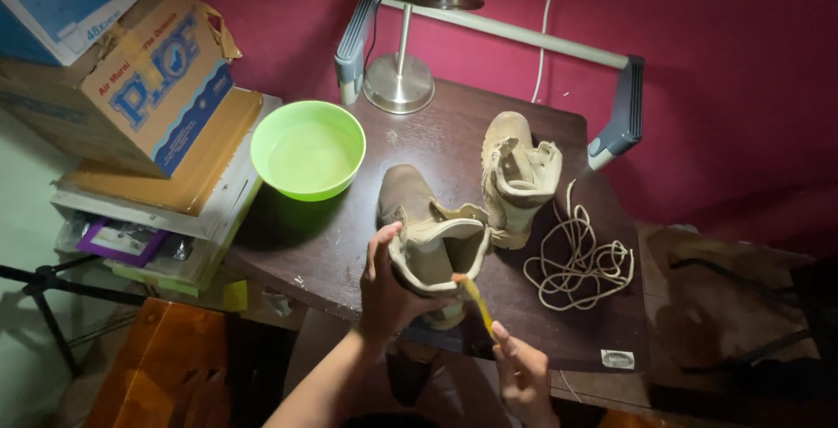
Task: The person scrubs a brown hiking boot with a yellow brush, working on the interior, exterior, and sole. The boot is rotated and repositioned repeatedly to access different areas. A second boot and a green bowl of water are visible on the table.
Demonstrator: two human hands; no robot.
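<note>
On the dark brown wooden table (349,245) a tan suede lace-less ankle boot (428,240) stands near the front edge, steadied by the left hand (388,293). That hand wraps the near side of the boot's shaft, thumb up on the collar rim and fingers clenched round the leather. The boot's long axis runs from the near edge of the table toward the wall, tilted slightly leftward; its toe points away from the person, toward the lime-green plastic bowl (307,149), and its open collar faces the person.

The right hand (522,371) comes up from below the table's front edge and grips the lower end of a slim yellow brush handle (478,304), fingers closed around it. The handle slants up and to the left, and its upper tip meets the boot's collar at the near right side. The brush head cannot be made out.

A second tan suede boot (515,175) sits just right of the held boot and farther back on the table, toe also pointing away, its tongue flopped open. The two boots almost touch at the heel area. Right of both boots a loose cream-coloured bootlace (580,262) lies coiled on the table.

The green bowl, holding clear liquid, stands at the table's left rear. Behind it, at the back edge of the table, is the round metal base of a lamp (399,82). Left of the table, stacked cardboard boxes (144,70) rest on a pile of flat packages.
</note>
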